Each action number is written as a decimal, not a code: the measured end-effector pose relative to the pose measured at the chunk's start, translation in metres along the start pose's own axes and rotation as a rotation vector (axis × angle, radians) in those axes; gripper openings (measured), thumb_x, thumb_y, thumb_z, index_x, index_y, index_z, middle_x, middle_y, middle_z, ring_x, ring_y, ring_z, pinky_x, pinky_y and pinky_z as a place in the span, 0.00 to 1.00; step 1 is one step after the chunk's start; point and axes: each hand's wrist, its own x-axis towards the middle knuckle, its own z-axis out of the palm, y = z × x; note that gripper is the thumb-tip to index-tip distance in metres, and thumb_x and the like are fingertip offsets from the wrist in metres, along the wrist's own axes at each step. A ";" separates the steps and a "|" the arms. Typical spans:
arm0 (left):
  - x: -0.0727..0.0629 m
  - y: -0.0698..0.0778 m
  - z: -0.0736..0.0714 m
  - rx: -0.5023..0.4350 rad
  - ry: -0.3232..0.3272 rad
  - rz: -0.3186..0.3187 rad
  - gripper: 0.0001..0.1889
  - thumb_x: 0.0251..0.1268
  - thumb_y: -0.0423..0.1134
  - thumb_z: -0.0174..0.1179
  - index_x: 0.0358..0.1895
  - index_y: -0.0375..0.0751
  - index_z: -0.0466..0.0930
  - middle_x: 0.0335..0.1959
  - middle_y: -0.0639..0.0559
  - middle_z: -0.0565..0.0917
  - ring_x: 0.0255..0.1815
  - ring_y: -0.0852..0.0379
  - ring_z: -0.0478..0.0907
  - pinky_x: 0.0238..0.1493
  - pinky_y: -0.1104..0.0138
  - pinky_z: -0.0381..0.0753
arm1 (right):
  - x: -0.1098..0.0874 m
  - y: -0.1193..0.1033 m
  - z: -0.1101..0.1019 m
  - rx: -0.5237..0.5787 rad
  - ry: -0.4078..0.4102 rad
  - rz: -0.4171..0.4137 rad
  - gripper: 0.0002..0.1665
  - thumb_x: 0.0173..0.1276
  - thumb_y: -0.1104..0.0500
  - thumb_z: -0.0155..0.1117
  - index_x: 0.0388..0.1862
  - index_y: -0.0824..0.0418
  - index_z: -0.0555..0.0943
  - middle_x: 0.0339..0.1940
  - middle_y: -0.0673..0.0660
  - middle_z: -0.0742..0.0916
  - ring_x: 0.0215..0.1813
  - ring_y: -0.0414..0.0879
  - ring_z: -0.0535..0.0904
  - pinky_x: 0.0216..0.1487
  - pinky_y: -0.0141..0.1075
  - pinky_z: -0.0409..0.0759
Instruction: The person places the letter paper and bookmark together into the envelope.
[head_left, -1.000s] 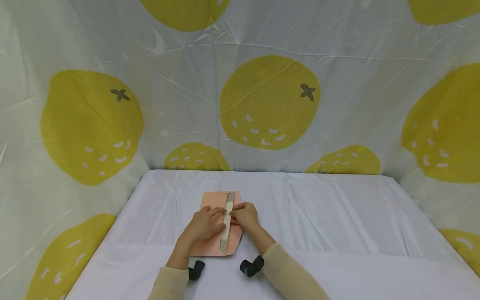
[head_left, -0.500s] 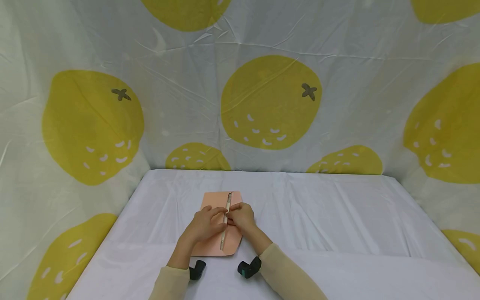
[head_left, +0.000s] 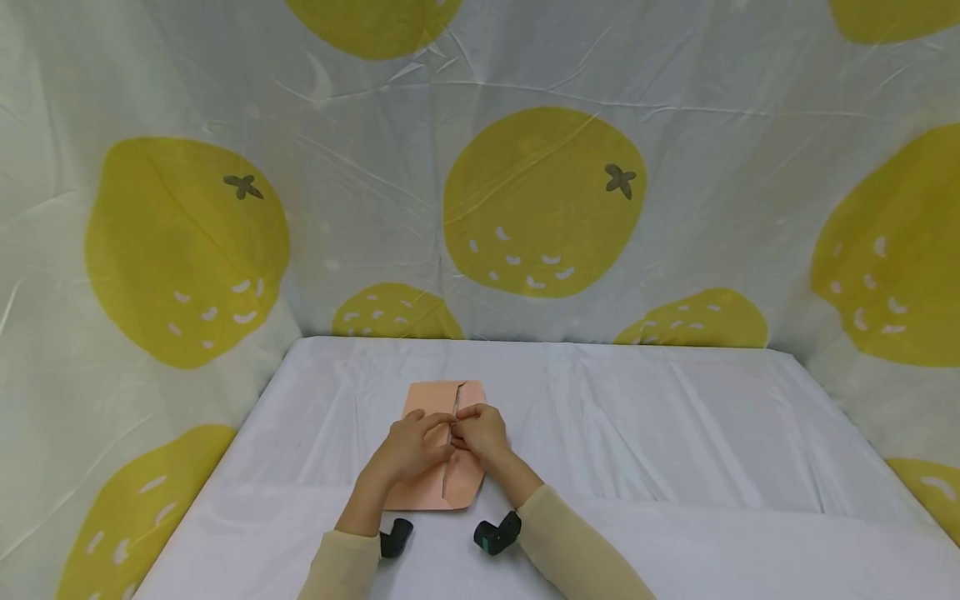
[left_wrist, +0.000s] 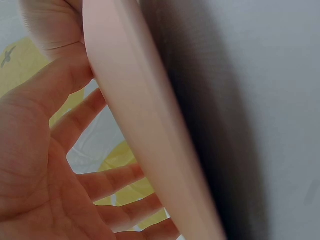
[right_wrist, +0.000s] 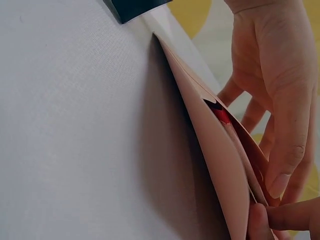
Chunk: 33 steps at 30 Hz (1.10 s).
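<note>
A pink paper envelope (head_left: 429,397) lies on the white table, its flap (head_left: 468,477) folded in from the right and a thin dark slit along the flap's edge. My left hand (head_left: 411,447) rests on the body left of the slit, fingers spread; the left wrist view shows those fingers (left_wrist: 120,182) straight along the envelope's side. My right hand (head_left: 482,433) pinches the flap's edge near its middle, thumb and finger (right_wrist: 295,215) meeting there in the right wrist view. Between the paper layers, a red patch (right_wrist: 220,113) shows. Both hands nearly meet and hide the slit's middle.
A white cloth covers the table (head_left: 637,417). Behind and at both sides hangs a curtain (head_left: 360,192) printed with big yellow fruits. Black wrist devices (head_left: 497,533) sit below the hands, near the envelope's front edge.
My right hand has moved slightly left with the flap. The pale strip with speckled ends that showed between flap and body has narrowed to a thin slit. My left hand has stayed put.
</note>
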 end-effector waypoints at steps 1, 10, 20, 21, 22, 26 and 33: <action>-0.001 0.000 0.000 0.000 -0.001 -0.002 0.24 0.60 0.45 0.66 0.61 0.49 0.78 0.66 0.27 0.66 0.62 0.19 0.61 0.53 0.33 0.67 | 0.000 0.000 0.000 -0.003 -0.003 0.000 0.10 0.58 0.76 0.60 0.40 0.74 0.78 0.29 0.61 0.85 0.26 0.45 0.84 0.31 0.35 0.83; -0.001 0.004 -0.001 -0.001 -0.013 0.004 0.24 0.61 0.45 0.66 0.62 0.48 0.78 0.66 0.27 0.65 0.62 0.18 0.60 0.52 0.32 0.67 | -0.004 -0.004 -0.009 -0.080 -0.011 -0.001 0.07 0.59 0.75 0.59 0.37 0.73 0.79 0.28 0.63 0.87 0.27 0.47 0.86 0.28 0.33 0.82; 0.006 0.000 0.002 0.056 -0.028 -0.005 0.23 0.60 0.44 0.66 0.60 0.49 0.79 0.66 0.27 0.66 0.62 0.20 0.62 0.53 0.35 0.69 | -0.005 -0.008 -0.030 -0.082 0.009 -0.001 0.10 0.59 0.73 0.57 0.40 0.75 0.79 0.27 0.60 0.85 0.26 0.45 0.85 0.31 0.36 0.83; 0.008 -0.001 0.003 0.070 -0.027 -0.006 0.23 0.60 0.44 0.66 0.60 0.49 0.79 0.65 0.27 0.66 0.62 0.20 0.62 0.53 0.36 0.69 | -0.005 -0.008 -0.031 -0.085 0.014 -0.003 0.10 0.59 0.73 0.57 0.40 0.75 0.79 0.27 0.60 0.85 0.26 0.45 0.84 0.31 0.36 0.83; 0.009 -0.002 0.003 0.083 -0.028 -0.008 0.23 0.59 0.44 0.66 0.59 0.49 0.79 0.65 0.27 0.66 0.62 0.20 0.63 0.52 0.36 0.70 | -0.005 -0.007 -0.033 -0.086 0.015 -0.008 0.10 0.60 0.72 0.57 0.40 0.75 0.79 0.27 0.60 0.85 0.26 0.45 0.84 0.31 0.36 0.84; 0.012 -0.006 0.004 0.137 -0.034 -0.025 0.23 0.58 0.44 0.66 0.59 0.49 0.79 0.65 0.27 0.67 0.60 0.22 0.64 0.48 0.36 0.72 | -0.008 -0.008 -0.041 -0.094 0.012 -0.024 0.10 0.61 0.72 0.58 0.41 0.75 0.79 0.28 0.59 0.85 0.28 0.44 0.84 0.33 0.38 0.84; 0.019 -0.014 0.004 0.193 -0.063 -0.083 0.25 0.60 0.47 0.63 0.63 0.53 0.77 0.66 0.30 0.66 0.61 0.25 0.64 0.46 0.34 0.71 | -0.014 -0.010 -0.059 -0.146 0.034 -0.053 0.10 0.61 0.71 0.57 0.41 0.75 0.79 0.28 0.58 0.86 0.30 0.46 0.85 0.34 0.38 0.83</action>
